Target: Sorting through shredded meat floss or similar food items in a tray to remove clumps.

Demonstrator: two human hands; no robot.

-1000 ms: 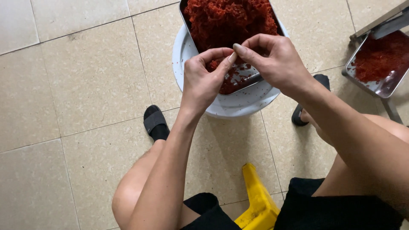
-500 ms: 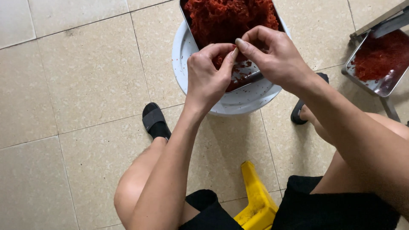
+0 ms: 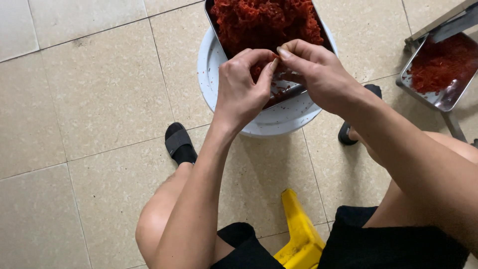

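A metal tray (image 3: 286, 93) heaped with shredded red chili (image 3: 266, 20) rests on a round white tub (image 3: 214, 69). Both of my hands hover over the tray's near edge. My left hand (image 3: 241, 87) and my right hand (image 3: 316, 74) meet fingertip to fingertip. Each one pinches thumb against forefinger on the same small bit of the red chili. The fingers cover most of that bit. A few red flecks lie on the bare metal under my hands.
A second metal tray (image 3: 450, 97) with red chili sits on a stand at the right edge. A yellow plastic stool (image 3: 298, 234) is beneath me. My feet wear black slippers (image 3: 179, 142) on the beige tiled floor (image 3: 89, 99), either side of the tub.
My two hands have drawn closer until their fingertips touch, and they have shifted slightly farther over the tray's near edge. The trays have not moved.
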